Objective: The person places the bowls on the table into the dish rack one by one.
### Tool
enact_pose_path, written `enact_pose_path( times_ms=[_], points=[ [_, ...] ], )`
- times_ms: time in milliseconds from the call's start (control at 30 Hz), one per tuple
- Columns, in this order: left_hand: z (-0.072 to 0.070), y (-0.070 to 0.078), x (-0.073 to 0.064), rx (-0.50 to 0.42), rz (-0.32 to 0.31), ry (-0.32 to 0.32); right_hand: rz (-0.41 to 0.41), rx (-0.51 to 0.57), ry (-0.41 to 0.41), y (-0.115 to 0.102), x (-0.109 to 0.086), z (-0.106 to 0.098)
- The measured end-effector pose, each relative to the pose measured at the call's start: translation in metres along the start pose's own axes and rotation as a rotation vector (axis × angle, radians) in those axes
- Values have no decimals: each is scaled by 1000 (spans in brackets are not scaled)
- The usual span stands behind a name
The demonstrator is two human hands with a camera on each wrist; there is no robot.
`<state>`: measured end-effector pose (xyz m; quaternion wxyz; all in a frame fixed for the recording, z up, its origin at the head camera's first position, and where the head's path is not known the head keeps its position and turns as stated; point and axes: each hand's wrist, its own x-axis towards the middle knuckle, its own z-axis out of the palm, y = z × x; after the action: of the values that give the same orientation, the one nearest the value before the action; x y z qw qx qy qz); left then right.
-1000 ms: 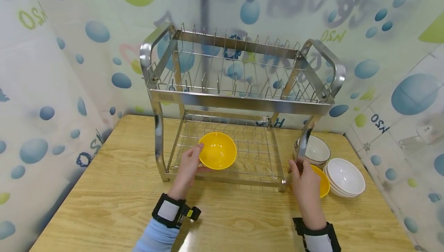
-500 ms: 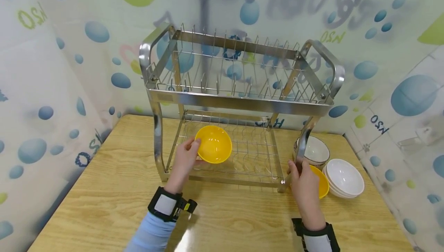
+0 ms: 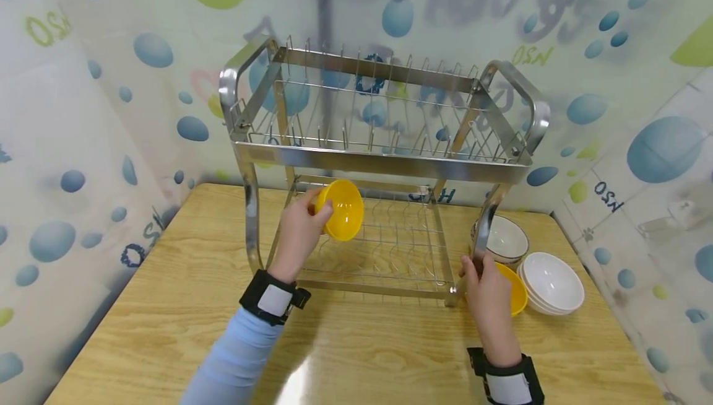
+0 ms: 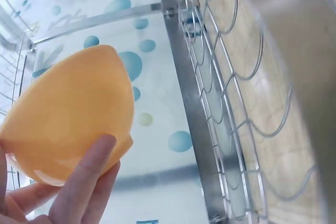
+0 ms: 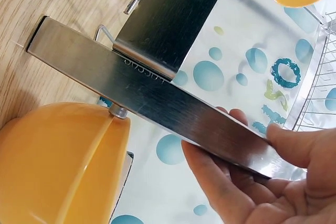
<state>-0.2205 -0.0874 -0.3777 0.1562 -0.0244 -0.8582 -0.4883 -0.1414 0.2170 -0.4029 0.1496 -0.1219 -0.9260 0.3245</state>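
On wooden surface: two-tier metal dish rack, upright. Clamped in right hand: front right leg of rack. To right of rack: stacked white bowls, just beside a dark-rimmed bowl. Clamped in left hand, well apart from right: yellow bowl, tilted, held above lower tier and below level of upper tier.

Head view: high, facing forward-down at rack; both wrist views close, sharing held yellow bowl.
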Motion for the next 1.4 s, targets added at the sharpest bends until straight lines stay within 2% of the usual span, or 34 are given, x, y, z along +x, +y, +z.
enact_pose_path(
  times_ms=[200, 400, 733, 967, 1400],
  points=[
    [5, 8, 15, 149, 78, 40, -4, 6, 0, 0, 0, -1],
    [10, 7, 28, 238, 108, 49, 5, 15, -23, 0, 0, -2],
    [21, -4, 50, 295, 134, 38, 19, 20, -45, -2, 0, -4],
    [24, -9, 59, 382, 154, 75, 14, 29, -40, -2, 1, -2],
    [30, -21, 72, 422, 127, 50, 9, 19, -31, 2, 0, 0]
  ],
)
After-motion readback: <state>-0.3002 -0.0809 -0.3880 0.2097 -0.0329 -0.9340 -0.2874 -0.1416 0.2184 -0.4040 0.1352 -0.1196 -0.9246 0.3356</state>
